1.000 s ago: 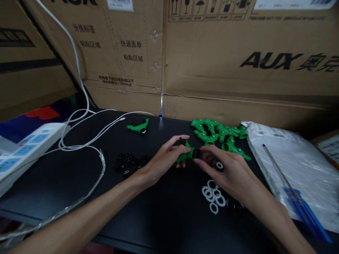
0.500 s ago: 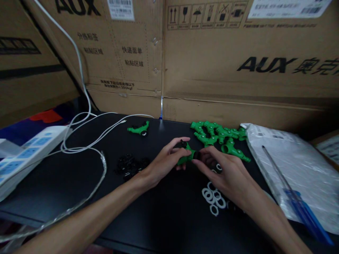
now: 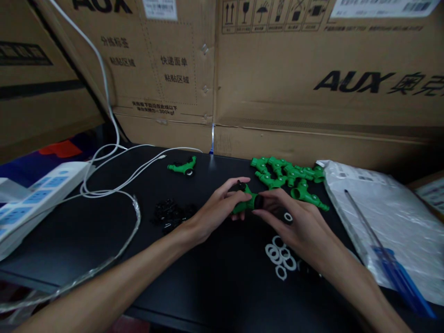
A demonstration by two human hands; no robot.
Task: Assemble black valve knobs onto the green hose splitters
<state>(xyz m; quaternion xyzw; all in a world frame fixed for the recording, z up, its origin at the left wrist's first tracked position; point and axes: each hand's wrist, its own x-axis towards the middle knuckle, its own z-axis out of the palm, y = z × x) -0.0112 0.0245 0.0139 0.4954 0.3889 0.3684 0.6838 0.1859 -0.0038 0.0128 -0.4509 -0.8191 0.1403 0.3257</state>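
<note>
Above the middle of the black table, my left hand (image 3: 222,203) is closed round a green plastic Y-shaped hose connector (image 3: 245,202) with a small black part at its upper end. My right hand (image 3: 287,215) pinches a black ring-shaped cap (image 3: 258,202) at the connector's wide mouth; the fingers partly hide the contact. Below the right hand lie several white ring washers (image 3: 280,256). One black cap with a white ring (image 3: 287,217) sits just under the right palm. Left of my left hand is a heap of small black parts (image 3: 169,215).
Several green connectors (image 3: 277,173) are piled at the back right, and another green connector (image 3: 182,166) lies at back left. A blue-handled screwdriver (image 3: 391,263) rests on a white plastic mailer (image 3: 385,217). White cables (image 3: 114,192) and a power strip (image 3: 38,199) occupy the left. Cardboard boxes (image 3: 270,83) stand behind.
The camera view has shifted slightly. My hands keep nearly the same place on the connector; the wide green mouth and the black ring show a little more plainly now.
</note>
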